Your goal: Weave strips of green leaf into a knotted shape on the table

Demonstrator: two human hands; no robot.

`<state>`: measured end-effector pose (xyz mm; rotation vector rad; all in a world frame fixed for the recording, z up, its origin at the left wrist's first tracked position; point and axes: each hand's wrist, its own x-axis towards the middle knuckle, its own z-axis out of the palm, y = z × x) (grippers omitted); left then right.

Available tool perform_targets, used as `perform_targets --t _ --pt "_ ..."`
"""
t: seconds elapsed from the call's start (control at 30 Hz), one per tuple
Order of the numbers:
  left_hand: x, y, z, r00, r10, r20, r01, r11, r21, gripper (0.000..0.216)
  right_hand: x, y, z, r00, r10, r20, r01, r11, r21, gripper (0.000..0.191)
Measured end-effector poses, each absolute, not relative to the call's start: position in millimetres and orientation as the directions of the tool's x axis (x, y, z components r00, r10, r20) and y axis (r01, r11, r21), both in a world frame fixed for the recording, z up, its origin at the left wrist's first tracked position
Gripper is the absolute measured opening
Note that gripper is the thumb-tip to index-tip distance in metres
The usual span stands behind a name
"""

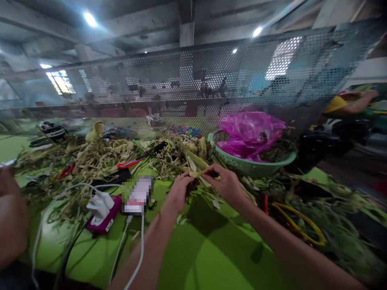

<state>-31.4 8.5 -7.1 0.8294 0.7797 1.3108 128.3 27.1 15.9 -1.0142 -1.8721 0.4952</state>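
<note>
Both my hands meet over a green table (211, 249) at mid-frame. My left hand (179, 192) is closed, its fingers pinching the lower end of a pale green plant stalk (193, 160). My right hand (224, 183) is closed too, thumb and fingers pinching a yellowish leaf strip of the same stalk. The stalk runs up and back from my hands toward a heap of dried leaves and husks (102, 159). A teal colander (256, 166) with a pink plastic bag (250, 133) in it stands just behind my right hand.
A phone (139, 196), a white charger on a magenta power bank (101, 211) and white cables lie left of my hands. Red-handled tools (130, 163) lie in the husks. Yellow cord (302, 225) lies at right. A perforated metal screen (193, 88) backs the table. Another person's arm (12, 217) shows far left, another person far right.
</note>
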Motion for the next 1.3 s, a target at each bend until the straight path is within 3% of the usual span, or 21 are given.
perform_targets --t 0.2,0.3,0.43,0.53,0.7,0.87,1.0,1.2,1.3 --pt "-31.6 6.1 -8.5 0.096 0.995 -0.032 -0.419 0.07 0.905 0.019 126.9 24.7 14.4 -0.278 0.779 0.562 0.535 0.612 -0.583 0.005" --pt "-31.3 7.9 -11.3 0.06 0.997 -0.058 -0.428 0.078 0.9 0.023 126.5 22.5 15.2 -0.359 0.696 0.621 0.61 0.679 -0.408 0.008" --pt "-31.8 11.1 -14.3 0.022 0.993 -0.116 -0.518 0.11 0.848 0.021 126.6 18.6 18.0 -0.522 0.539 0.661 0.651 0.753 -0.1 0.026" --pt "-32.6 11.7 -14.4 0.017 0.992 -0.125 -0.556 0.113 0.824 0.022 126.2 16.4 20.3 -0.585 0.477 0.656 0.621 0.783 -0.016 0.027" --pt "-32.2 10.9 -10.8 0.064 0.996 -0.056 -0.486 0.08 0.87 0.027 125.4 16.9 22.2 -0.536 0.487 0.69 0.575 0.809 -0.124 0.016" --pt "-31.2 11.0 -8.5 0.039 0.995 0.095 -0.307 -0.079 0.948 0.029 123.8 20.8 16.6 -0.354 0.658 0.665 0.569 0.716 -0.405 0.006" --pt "-30.3 7.4 -6.6 0.08 0.99 0.118 -0.232 -0.096 0.968 0.027 123.2 23.8 11.5 -0.197 0.787 0.584 0.562 0.579 -0.59 0.012" --pt "-27.7 2.5 -4.7 0.07 0.994 0.089 -0.285 -0.066 0.956 0.035 119.8 20.4 11.2 -0.142 0.845 0.516 0.519 0.508 -0.687 0.011" --pt "-28.7 4.9 -7.3 -0.004 0.997 0.072 -0.333 -0.069 0.94 0.033 114.0 16.8 9.1 -0.126 0.85 0.511 0.405 0.514 -0.756 0.012"
